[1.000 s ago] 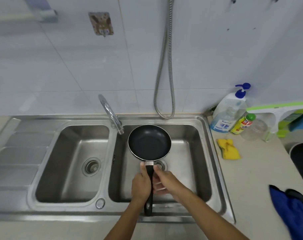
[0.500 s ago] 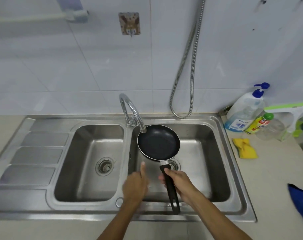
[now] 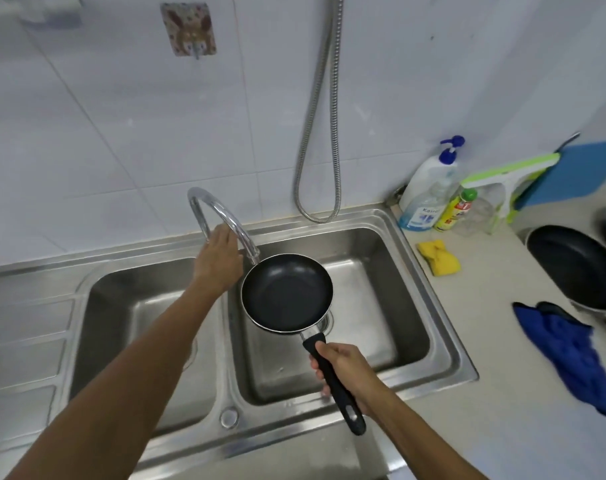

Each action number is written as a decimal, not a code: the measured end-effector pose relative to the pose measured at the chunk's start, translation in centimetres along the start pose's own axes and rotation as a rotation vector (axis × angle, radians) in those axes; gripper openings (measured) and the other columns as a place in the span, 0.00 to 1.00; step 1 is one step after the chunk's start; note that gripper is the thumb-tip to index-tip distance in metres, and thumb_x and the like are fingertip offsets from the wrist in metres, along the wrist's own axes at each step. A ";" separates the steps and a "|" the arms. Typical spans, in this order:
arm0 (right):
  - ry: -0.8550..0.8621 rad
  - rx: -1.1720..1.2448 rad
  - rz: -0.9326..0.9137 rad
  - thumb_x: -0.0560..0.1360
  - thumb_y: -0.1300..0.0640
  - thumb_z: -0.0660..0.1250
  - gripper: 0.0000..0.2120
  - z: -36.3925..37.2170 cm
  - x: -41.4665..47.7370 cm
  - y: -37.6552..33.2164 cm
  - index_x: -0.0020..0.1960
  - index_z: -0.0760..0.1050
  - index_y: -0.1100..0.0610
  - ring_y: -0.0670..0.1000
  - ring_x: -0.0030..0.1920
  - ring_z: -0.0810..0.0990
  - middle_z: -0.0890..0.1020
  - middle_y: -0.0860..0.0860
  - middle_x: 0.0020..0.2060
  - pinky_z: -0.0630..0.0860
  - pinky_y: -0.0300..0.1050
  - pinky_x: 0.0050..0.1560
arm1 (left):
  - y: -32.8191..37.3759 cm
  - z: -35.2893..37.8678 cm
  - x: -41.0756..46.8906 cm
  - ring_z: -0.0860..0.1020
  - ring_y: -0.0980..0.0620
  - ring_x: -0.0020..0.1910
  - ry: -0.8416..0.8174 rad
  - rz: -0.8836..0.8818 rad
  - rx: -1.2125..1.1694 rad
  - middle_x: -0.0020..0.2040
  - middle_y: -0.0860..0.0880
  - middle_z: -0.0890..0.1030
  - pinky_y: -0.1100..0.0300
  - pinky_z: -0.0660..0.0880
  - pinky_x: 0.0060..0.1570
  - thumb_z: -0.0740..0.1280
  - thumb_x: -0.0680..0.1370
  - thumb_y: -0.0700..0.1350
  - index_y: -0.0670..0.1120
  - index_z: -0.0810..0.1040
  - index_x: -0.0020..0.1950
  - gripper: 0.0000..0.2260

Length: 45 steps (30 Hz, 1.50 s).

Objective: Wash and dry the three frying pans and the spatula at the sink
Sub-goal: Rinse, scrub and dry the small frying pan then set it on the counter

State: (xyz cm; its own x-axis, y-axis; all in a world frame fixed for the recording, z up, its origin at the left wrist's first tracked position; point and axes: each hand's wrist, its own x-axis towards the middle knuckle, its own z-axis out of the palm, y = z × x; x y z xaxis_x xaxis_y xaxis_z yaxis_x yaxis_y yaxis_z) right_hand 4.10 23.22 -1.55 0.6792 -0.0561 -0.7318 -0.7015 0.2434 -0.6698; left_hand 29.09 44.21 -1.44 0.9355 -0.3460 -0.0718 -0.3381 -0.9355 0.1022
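The small black pan [image 3: 287,292] is held up over the right bowl of the sink [image 3: 443,341], with its handle pointing to 5 o'clock. The right hand [image 3: 343,367] has its fingers wrapped round that handle. At 10 o'clock from the pan, the left hand [image 3: 218,259] is at the tap [image 3: 204,199]. Its fingers are hidden, so I cannot tell if they grip. On the table [image 3: 495,306], a yellow sponge [image 3: 439,257] lies at 2 o'clock, a big pan [image 3: 575,268] at 3 o'clock and a blue cloth [image 3: 568,355] at 4 o'clock.

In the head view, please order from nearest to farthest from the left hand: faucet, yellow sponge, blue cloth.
1. Faucet, at the left hand.
2. Yellow sponge, right of the sink.
3. Blue cloth, far right.
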 end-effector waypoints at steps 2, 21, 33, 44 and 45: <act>-0.003 0.005 -0.018 0.82 0.52 0.65 0.14 0.4 -0.3 0.1 0.48 0.79 0.64 0.50 0.31 0.75 0.79 0.55 0.35 0.72 0.43 0.27 | -0.7 0.6 0.2 0.64 0.40 0.75 -0.009 0.022 0.057 0.72 0.38 0.70 0.45 0.70 0.71 0.63 0.76 0.43 0.35 0.73 0.71 0.24; -0.019 -0.008 -0.039 0.82 0.49 0.64 0.18 2.6 1.3 1.6 0.48 0.80 0.64 0.52 0.32 0.74 0.79 0.56 0.36 0.73 0.44 0.29 | -1.2 1.9 -4.0 0.65 0.40 0.76 0.040 -0.001 -0.144 0.75 0.39 0.69 0.43 0.67 0.74 0.61 0.79 0.37 0.37 0.69 0.73 0.22; -0.036 -0.009 -0.018 0.82 0.49 0.63 0.17 2.6 2.2 1.3 0.45 0.79 0.62 0.50 0.31 0.74 0.78 0.55 0.35 0.73 0.43 0.29 | 0.8 1.5 -5.4 0.57 0.32 0.79 0.046 -0.038 -0.262 0.81 0.34 0.55 0.37 0.66 0.73 0.59 0.82 0.35 0.37 0.63 0.77 0.22; 0.012 -0.058 0.000 0.82 0.50 0.63 0.19 1.2 2.8 1.4 0.49 0.79 0.68 0.51 0.31 0.75 0.79 0.55 0.35 0.74 0.44 0.29 | 1.4 1.2 -5.7 0.46 0.38 0.82 0.008 -0.073 -0.303 0.83 0.37 0.48 0.38 0.59 0.78 0.62 0.81 0.36 0.40 0.65 0.75 0.21; 0.030 -0.084 -0.011 0.82 0.50 0.63 0.19 1.3 3.1 1.3 0.49 0.78 0.68 0.52 0.31 0.75 0.80 0.55 0.34 0.74 0.46 0.30 | 1.3 1.3 -5.7 0.45 0.38 0.83 0.006 -0.068 -0.300 0.83 0.37 0.48 0.39 0.58 0.78 0.61 0.81 0.36 0.40 0.64 0.76 0.22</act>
State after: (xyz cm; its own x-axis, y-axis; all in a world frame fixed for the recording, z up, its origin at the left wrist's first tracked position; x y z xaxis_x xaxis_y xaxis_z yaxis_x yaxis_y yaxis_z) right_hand 5.58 24.63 -4.50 0.6809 -0.0878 -0.7271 -0.7108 0.1602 -0.6850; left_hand 23.25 44.91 -2.15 0.9557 -0.2825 -0.0828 -0.2305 -0.8931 0.3863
